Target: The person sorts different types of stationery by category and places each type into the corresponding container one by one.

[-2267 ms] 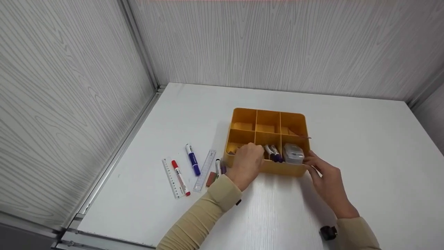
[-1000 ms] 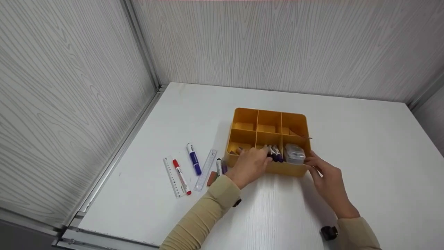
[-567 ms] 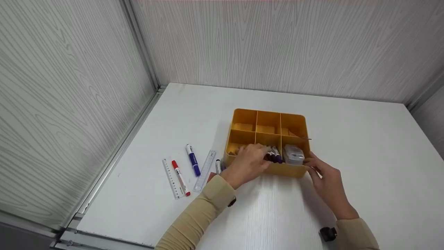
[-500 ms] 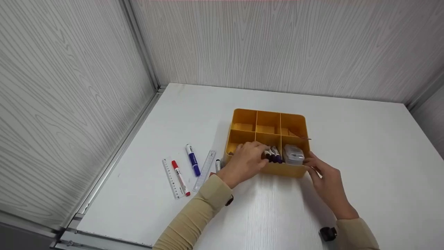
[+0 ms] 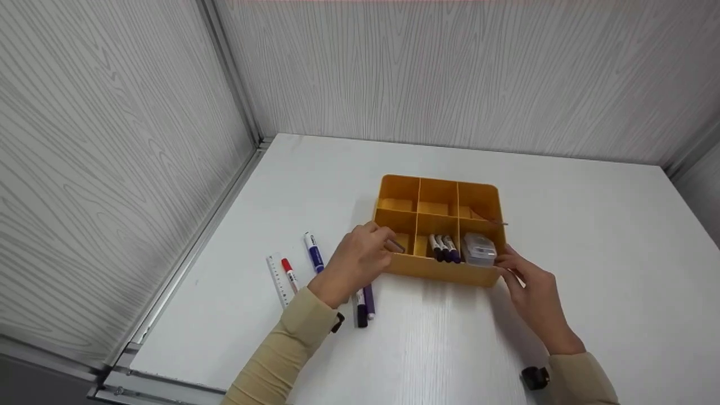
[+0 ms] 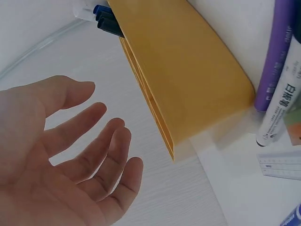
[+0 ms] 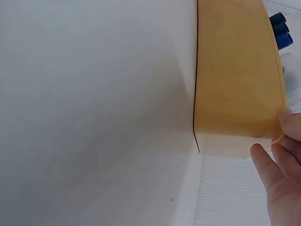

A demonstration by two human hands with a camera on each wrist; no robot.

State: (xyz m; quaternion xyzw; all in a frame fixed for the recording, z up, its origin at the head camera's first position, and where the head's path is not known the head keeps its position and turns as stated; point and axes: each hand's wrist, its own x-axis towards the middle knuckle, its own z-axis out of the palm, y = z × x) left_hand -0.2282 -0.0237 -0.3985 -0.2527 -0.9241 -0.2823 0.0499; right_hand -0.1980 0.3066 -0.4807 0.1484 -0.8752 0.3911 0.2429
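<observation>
A yellow box (image 5: 441, 273) with several compartments stands on the white table. My right hand (image 5: 529, 289) grips its front right corner; in the right wrist view the thumb of that hand (image 7: 287, 179) lies over the rim. Over the box's front left corner is my left hand (image 5: 357, 261), holding nothing; the left wrist view shows this hand (image 6: 61, 160) with relaxed, spread fingers. Dark-capped markers (image 5: 444, 247) lean in the front middle compartment, beside a clear plastic case (image 5: 480, 250) at front right. A small greyish piece (image 5: 395, 245) in the front left compartment is partly hidden.
Left of the box lie a blue marker (image 5: 313, 250), a red marker (image 5: 289, 274) and a clear ruler (image 5: 276, 278). A purple marker (image 5: 369, 302) and a black-capped marker (image 5: 361, 312) lie near its front left corner. Grey panels (image 5: 439, 73) wall the table.
My left hand has moved left from the front middle compartment to the front left corner, uncovering the leaning markers. My right hand has stayed on the box.
</observation>
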